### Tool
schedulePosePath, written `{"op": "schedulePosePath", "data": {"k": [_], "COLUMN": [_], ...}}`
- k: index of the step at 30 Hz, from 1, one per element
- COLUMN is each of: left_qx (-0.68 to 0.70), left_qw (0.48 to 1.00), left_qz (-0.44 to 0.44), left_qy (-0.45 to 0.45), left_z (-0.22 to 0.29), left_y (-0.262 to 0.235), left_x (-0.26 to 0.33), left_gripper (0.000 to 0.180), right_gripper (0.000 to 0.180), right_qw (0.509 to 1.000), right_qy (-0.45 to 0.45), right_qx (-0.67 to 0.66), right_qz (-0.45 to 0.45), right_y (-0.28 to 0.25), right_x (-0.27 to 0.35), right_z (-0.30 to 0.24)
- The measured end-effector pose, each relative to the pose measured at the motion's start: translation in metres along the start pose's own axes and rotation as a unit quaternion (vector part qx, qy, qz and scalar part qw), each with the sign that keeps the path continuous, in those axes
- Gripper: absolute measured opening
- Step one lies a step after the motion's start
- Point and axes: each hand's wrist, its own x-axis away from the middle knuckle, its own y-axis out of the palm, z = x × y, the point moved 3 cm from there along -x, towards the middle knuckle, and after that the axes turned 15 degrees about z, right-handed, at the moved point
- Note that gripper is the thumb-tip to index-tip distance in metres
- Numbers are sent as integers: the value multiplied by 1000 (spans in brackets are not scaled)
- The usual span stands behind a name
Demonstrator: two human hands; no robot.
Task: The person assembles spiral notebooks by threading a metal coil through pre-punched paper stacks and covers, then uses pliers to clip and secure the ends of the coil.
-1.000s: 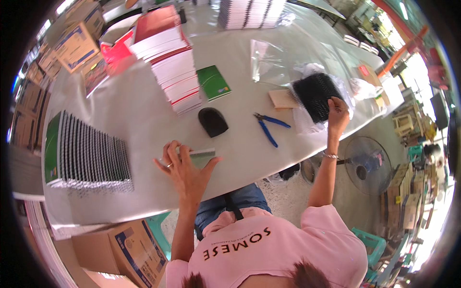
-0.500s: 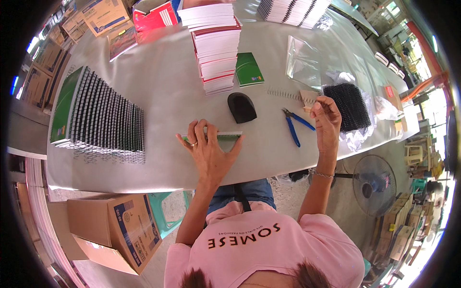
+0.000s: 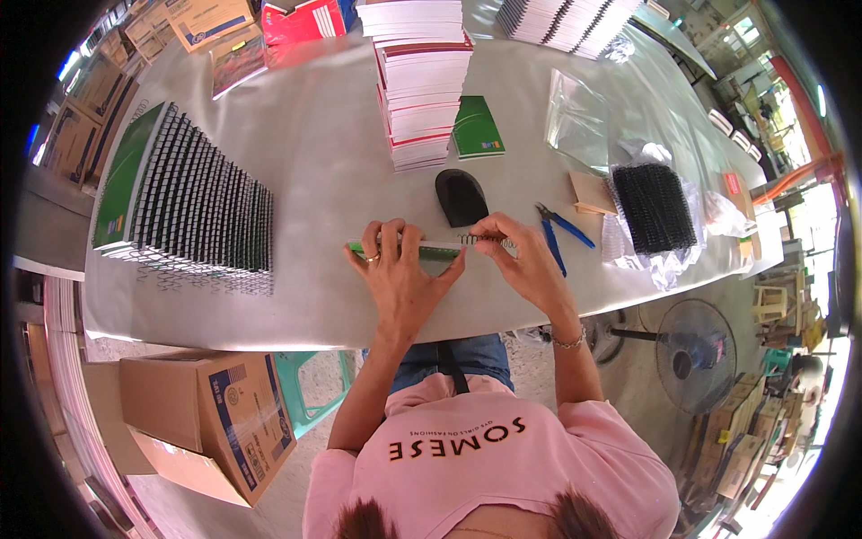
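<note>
The left hand (image 3: 395,268) is held spread, back upward; the right hand (image 3: 528,271) is pinched just to its right.

L hand (image 3: 395,269) grips green notebook (image 3: 440,254) on table (image 3: 323,180) — R hand (image 3: 530,274) pinches dark wire coil (image 3: 467,240) at notebook's R end — blue-handled nippers (image 3: 573,231) nearby, spiral-bound stack (image 3: 202,207) far L.

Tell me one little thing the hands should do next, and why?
Probably the right hand should gently twist the wire coil into the edge of the green booklet, because its fingers pinch the coil right by the booklet's right end, while the left hand grips the booklet on the table.
</note>
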Motion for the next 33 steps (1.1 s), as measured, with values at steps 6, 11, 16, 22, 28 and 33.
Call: {"op": "schedulePosePath", "data": {"k": [6, 11, 16, 22, 28, 33], "left_qx": [14, 11, 13, 23, 26, 19], "left_qw": [1000, 1000, 999, 996, 996, 996], "left_qz": [-6, -22, -53, -81, -80, -83], "left_qy": [-15, -10, 5, -7, -8, -2], "left_z": [-4, -6, -9, -8, -8, -6], "left_y": [3, 2, -3, -10, -10, -12], "left_x": [1, -1, -5, -8, -6, -6], "left_gripper": [51, 52, 45, 36, 32, 29], "right_gripper": [15, 11, 11, 16, 12, 11], "right_qw": [1000, 996, 998, 989, 987, 989], "right_qy": [-21, -64, -40, -91, -102, -106], "right_qx": [8, 59, 42, 86, 102, 65], "right_qz": [-14, -2, 37, 82, 70, 75], "right_y": [3, 5, 10, 19, 22, 25], "right_x": [3, 7, 10, 10, 8, 4], "right_z": [3, -2, -14, -16, -17, -21]}}
